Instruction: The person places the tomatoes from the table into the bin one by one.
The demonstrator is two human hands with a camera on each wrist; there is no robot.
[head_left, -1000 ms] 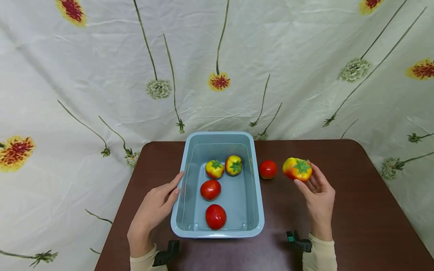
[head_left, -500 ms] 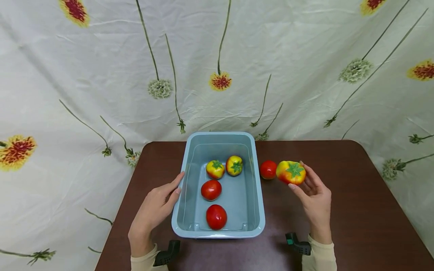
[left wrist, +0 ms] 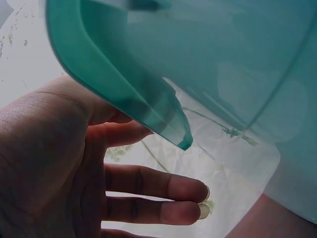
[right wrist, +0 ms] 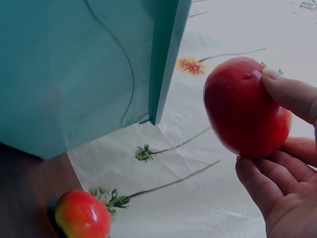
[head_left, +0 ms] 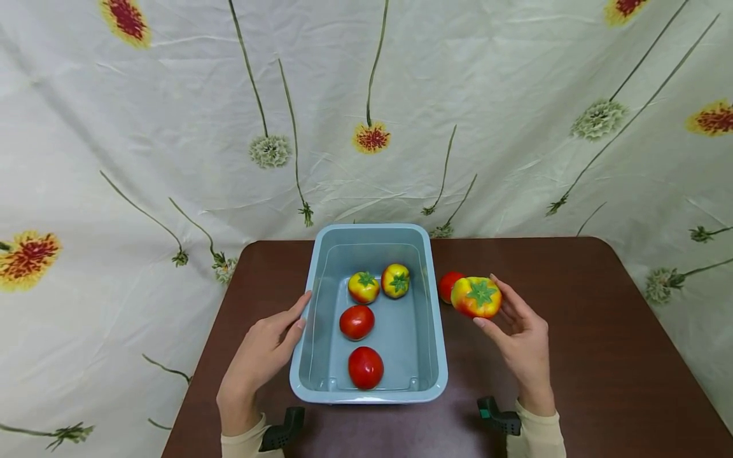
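My right hand (head_left: 515, 340) holds a yellow-red tomato (head_left: 476, 298) with a green star-shaped calyx between thumb and fingers, off the table. From the right wrist view, the underside of this tomato (right wrist: 247, 106) is red and shiny. My left hand (head_left: 260, 350) touches the left rim of a blue-grey plastic bin (head_left: 435, 375), its index finger and thumb at the edge. The other fingers (left wrist: 153, 183) stretch out loosely beneath the rim in the left wrist view. Inside the bin lie two yellow-red tomatoes (head_left: 363, 289) and two red round fruits (head_left: 357, 322).
Another red fruit (head_left: 448, 286) sits on the table just right of the bin, partly behind the held tomato. The dark brown table (head_left: 601, 331) runs back to a white floral cloth (head_left: 504, 127). Black wrist cameras (head_left: 501, 416) are strapped at both wrists.
My right hand has carried the yellow-red tomato leftward and slightly nearer to me, so that it now partly covers the red fruit on the table. The left hand stays at the bin's rim.
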